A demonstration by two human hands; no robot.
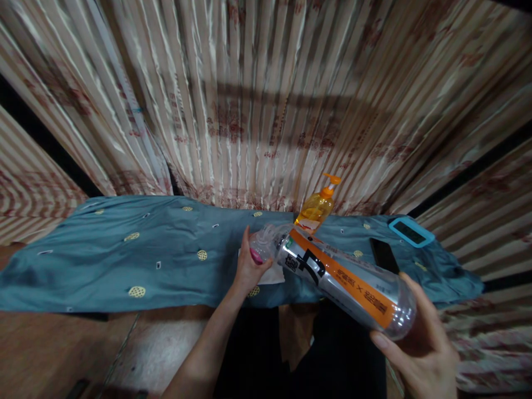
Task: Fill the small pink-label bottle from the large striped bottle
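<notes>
A big clear plastic drink bottle [344, 277] with a silver and orange label is tilted, its base toward me on the right and its neck to the left. My right hand [428, 343] is closed round the base. My left hand [251, 269] is closed round a small clear container [262, 239] with a pink part low on it. The bottle's neck end meets this container; whether they touch or overlap I cannot tell. Beneath my left hand lies a white sheet, perhaps paper [272, 275]. Behind the bottle stands an orange-topped pump bottle [315, 209] of yellow liquid.
A teal patterned cloth [166, 255] covers the narrow table. Toward its right end lie a dark phone [383, 255] and a light-blue framed device [411, 231]. Pleated curtains [249, 111] hang close behind and at both sides.
</notes>
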